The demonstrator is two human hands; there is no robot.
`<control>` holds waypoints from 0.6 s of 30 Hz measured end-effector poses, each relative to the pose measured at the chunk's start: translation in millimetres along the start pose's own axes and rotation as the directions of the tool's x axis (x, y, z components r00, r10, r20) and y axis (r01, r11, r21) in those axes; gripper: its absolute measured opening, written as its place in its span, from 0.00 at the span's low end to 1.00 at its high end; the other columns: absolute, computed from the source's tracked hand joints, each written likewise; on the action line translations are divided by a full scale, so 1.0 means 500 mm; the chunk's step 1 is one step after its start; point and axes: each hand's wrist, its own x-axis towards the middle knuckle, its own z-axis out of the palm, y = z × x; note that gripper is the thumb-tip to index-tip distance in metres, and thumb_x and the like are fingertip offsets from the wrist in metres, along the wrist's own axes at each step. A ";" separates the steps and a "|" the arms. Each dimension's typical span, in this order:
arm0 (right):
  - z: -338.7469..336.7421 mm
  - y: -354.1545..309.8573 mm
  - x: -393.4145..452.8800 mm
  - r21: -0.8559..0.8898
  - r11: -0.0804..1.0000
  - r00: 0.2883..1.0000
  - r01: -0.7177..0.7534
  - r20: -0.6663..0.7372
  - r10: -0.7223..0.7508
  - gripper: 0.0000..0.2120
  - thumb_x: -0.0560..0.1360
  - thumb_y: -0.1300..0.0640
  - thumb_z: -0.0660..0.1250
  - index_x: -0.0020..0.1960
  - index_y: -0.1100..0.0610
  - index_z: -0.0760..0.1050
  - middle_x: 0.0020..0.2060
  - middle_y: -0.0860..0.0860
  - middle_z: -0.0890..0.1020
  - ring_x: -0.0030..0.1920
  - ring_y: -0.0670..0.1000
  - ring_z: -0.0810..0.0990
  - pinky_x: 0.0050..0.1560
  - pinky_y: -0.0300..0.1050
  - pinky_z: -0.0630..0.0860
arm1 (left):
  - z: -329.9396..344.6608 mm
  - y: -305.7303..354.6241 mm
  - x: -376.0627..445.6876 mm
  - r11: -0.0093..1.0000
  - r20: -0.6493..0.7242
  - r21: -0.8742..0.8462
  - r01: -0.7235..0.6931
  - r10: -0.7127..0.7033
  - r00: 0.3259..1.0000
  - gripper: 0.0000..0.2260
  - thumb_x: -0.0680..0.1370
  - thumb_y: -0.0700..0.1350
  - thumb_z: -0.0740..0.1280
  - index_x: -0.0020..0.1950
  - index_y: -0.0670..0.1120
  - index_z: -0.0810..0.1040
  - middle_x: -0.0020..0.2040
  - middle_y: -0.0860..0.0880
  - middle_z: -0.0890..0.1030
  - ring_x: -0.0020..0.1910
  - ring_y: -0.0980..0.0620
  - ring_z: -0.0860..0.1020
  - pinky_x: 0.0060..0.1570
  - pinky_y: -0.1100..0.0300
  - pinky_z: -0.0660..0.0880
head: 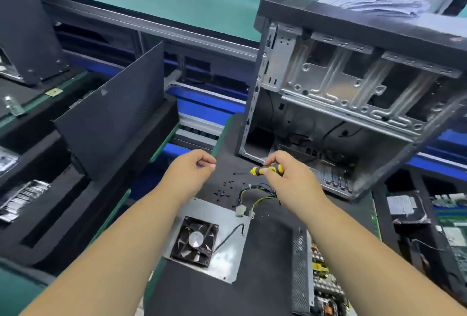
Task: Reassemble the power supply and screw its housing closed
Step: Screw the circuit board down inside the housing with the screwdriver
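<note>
Screwdriver (pixel 265 170) in right hand (pixel 285 174) grip.

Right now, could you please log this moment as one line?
right hand: holds screwdriver | left hand: fingers curled | screws: loose on mat | fan cover: unattached

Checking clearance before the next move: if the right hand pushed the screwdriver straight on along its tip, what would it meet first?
Probably the left hand: the yellow-and-black screwdriver in the right hand points left toward it, though depth is unclear.

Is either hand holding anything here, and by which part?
The right hand grips the screwdriver by its yellow-and-black handle. The left hand has its fingertips pinched together; whether it holds anything, such as a screw, cannot be told.
</note>
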 end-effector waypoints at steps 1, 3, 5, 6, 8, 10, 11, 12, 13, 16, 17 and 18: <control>0.006 0.000 0.009 -0.052 0.999 1.000 -0.008 0.002 0.008 0.03 0.77 0.50 0.62 0.48 0.41 0.71 0.34 0.46 0.77 0.32 0.50 0.74 0.34 0.46 0.70 | -0.003 -0.006 0.005 1.000 0.010 -0.004 0.010 -0.010 1.000 0.05 0.76 0.45 0.69 0.46 0.56 0.81 0.43 0.56 0.82 0.43 0.56 0.78 0.52 0.58 0.78; 0.014 0.001 0.024 -0.157 0.987 0.999 -0.032 -0.009 0.031 0.02 0.78 0.50 0.61 0.49 0.43 0.71 0.34 0.45 0.77 0.34 0.50 0.75 0.34 0.46 0.70 | -0.009 -0.016 0.014 1.000 0.028 -0.010 0.024 -0.024 0.999 0.05 0.76 0.46 0.68 0.47 0.56 0.82 0.43 0.57 0.82 0.43 0.57 0.79 0.53 0.59 0.78; 0.020 0.003 0.037 -0.216 0.975 0.998 -0.060 -0.019 0.058 0.01 0.78 0.50 0.61 0.48 0.44 0.71 0.34 0.45 0.76 0.36 0.49 0.75 0.35 0.46 0.71 | -0.015 -0.025 0.022 0.999 0.043 -0.008 0.036 -0.036 0.998 0.06 0.76 0.47 0.68 0.47 0.57 0.82 0.43 0.59 0.82 0.44 0.59 0.79 0.52 0.60 0.78; 0.022 0.005 0.042 -0.228 0.971 0.997 -0.075 -0.019 0.073 0.01 0.78 0.51 0.61 0.48 0.44 0.71 0.34 0.44 0.76 0.36 0.48 0.75 0.35 0.46 0.70 | -0.017 -0.028 0.026 0.999 0.053 -0.005 0.041 -0.040 0.998 0.06 0.76 0.47 0.67 0.47 0.58 0.81 0.44 0.60 0.82 0.45 0.60 0.79 0.51 0.61 0.78; 0.026 0.006 0.050 -0.247 0.964 0.995 -0.102 -0.017 0.101 0.02 0.77 0.51 0.61 0.48 0.44 0.72 0.34 0.44 0.76 0.35 0.48 0.75 0.34 0.45 0.68 | -0.019 -0.030 0.033 0.999 0.069 -0.011 0.048 -0.047 0.997 0.06 0.76 0.47 0.67 0.47 0.58 0.81 0.44 0.60 0.82 0.45 0.60 0.79 0.51 0.61 0.77; 0.030 0.005 0.054 -0.271 0.956 0.993 -0.112 -0.009 0.114 0.02 0.77 0.50 0.61 0.48 0.44 0.72 0.35 0.44 0.77 0.35 0.47 0.76 0.33 0.45 0.68 | -0.018 -0.032 0.037 0.998 0.080 -0.025 0.051 -0.049 0.996 0.06 0.76 0.48 0.67 0.47 0.59 0.81 0.44 0.60 0.82 0.45 0.61 0.79 0.50 0.62 0.77; 0.032 0.003 0.056 -0.278 0.954 0.993 -0.115 -0.004 0.119 0.02 0.77 0.50 0.61 0.48 0.45 0.72 0.36 0.44 0.77 0.36 0.48 0.76 0.34 0.45 0.70 | -0.017 -0.032 0.038 0.998 0.086 -0.030 0.049 -0.047 0.995 0.06 0.76 0.48 0.67 0.47 0.59 0.81 0.44 0.60 0.82 0.44 0.63 0.79 0.49 0.63 0.76; 0.034 0.002 0.057 -0.281 0.952 0.992 -0.121 0.000 0.126 0.02 0.76 0.50 0.61 0.48 0.45 0.72 0.36 0.44 0.78 0.36 0.49 0.76 0.35 0.45 0.71 | -0.016 -0.032 0.039 0.998 0.092 -0.033 0.046 -0.043 0.995 0.06 0.76 0.48 0.67 0.47 0.59 0.81 0.43 0.62 0.81 0.43 0.64 0.78 0.47 0.64 0.75; 0.034 0.001 0.058 -0.282 0.951 0.991 -0.127 0.002 0.133 0.02 0.76 0.50 0.61 0.48 0.45 0.72 0.37 0.44 0.78 0.37 0.49 0.77 0.36 0.46 0.73 | -0.015 -0.032 0.039 0.998 0.098 -0.037 0.042 -0.038 0.994 0.06 0.76 0.47 0.67 0.47 0.59 0.81 0.42 0.63 0.81 0.42 0.66 0.78 0.46 0.65 0.74; 0.032 -0.002 0.058 -0.283 0.949 0.989 -0.139 0.004 0.146 0.01 0.77 0.51 0.61 0.47 0.45 0.72 0.36 0.45 0.78 0.35 0.49 0.77 0.36 0.46 0.73 | -0.010 -0.031 0.039 0.998 0.119 -0.052 0.034 -0.028 0.993 0.06 0.76 0.48 0.66 0.47 0.59 0.81 0.42 0.64 0.80 0.40 0.67 0.77 0.45 0.66 0.72; 0.030 -0.002 0.057 -0.280 0.950 0.989 -0.139 0.004 0.146 0.02 0.77 0.51 0.61 0.47 0.45 0.72 0.36 0.45 0.78 0.35 0.49 0.76 0.35 0.46 0.72 | -0.009 -0.030 0.038 0.998 0.124 -0.054 0.034 -0.027 0.992 0.06 0.76 0.48 0.66 0.47 0.59 0.81 0.42 0.64 0.80 0.40 0.66 0.77 0.46 0.66 0.73; 0.029 -0.002 0.056 -0.276 0.951 0.990 -0.138 0.003 0.144 0.02 0.77 0.51 0.61 0.46 0.45 0.72 0.36 0.45 0.78 0.35 0.49 0.76 0.35 0.46 0.72 | -0.007 -0.029 0.038 0.998 0.129 -0.054 0.034 -0.026 0.991 0.06 0.76 0.48 0.66 0.47 0.59 0.81 0.42 0.64 0.80 0.40 0.66 0.77 0.46 0.65 0.73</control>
